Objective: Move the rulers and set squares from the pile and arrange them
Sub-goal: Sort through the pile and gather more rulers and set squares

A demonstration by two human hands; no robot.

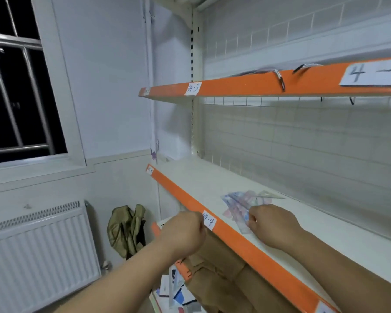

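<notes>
A small pile of blue, pink and clear plastic rulers and set squares (244, 201) lies on the white middle shelf (212, 177), behind its orange front lip. My right hand (272, 223) is on that shelf at the near edge of the pile, its curled fingers pinching the closest blue and clear pieces. A clear set square (268, 195) sticks out at the pile's far right. My left hand (185, 233) hangs in front of the shelf lip beside the "04-4" label (209, 220), fingers curled, nothing visible in it.
An upper orange-fronted shelf (235, 85) carries cords hanging over its lip. Wire grid backs the shelves. Below the middle shelf are brown cardboard (217, 267) and loose cards (178, 294). A radiator (38, 251), a window and an olive bag (128, 229) are at left.
</notes>
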